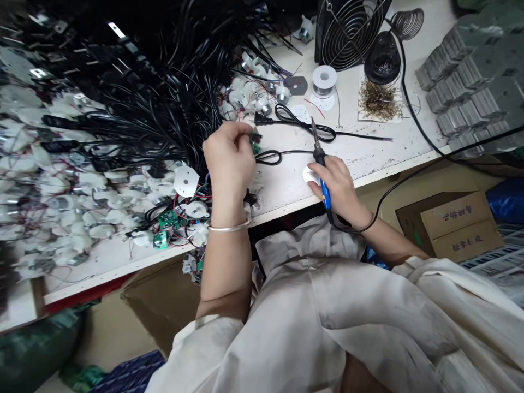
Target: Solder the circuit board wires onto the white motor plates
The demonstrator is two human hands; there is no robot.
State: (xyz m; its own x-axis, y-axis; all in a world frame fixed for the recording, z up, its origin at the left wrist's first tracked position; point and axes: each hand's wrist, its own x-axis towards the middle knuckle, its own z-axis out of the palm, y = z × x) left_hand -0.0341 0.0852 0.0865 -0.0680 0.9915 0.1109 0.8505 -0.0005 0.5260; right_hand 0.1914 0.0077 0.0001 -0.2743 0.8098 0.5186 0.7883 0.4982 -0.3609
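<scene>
One thing to each hand over the bench (282,188): pinching a green board (256,144) at the closed fingertips of the left hand (230,157), and gripping the blue-handled iron (325,192) in the right hand (339,186) between thumb and loosely curled fingers. Covering part of the board with the left hand, so not showing exactly where the fingertips are pressing. Pointing the iron's tip up and away from the body, probably for safety, the right hand being well behind it. Holding the board by a small part, likely for exposing the rest.

Having the board right at the left fingertips, near the heaped cords (164,131) and well apart from the right hand. Lying between the hands: a looped cord (295,152). Lying beyond: a second cord (360,135). Showing a white disc (308,176) by the right fingertips, but not showing whether touching it.

Standing the spool (325,81) beyond the right hand, presumably for easy reach. Facing the fan (352,38) toward the hands, perhaps for clearing fumes. Piling motors (94,202) leftward and plates (470,90) rightward, seemingly for freeing the middle.
</scene>
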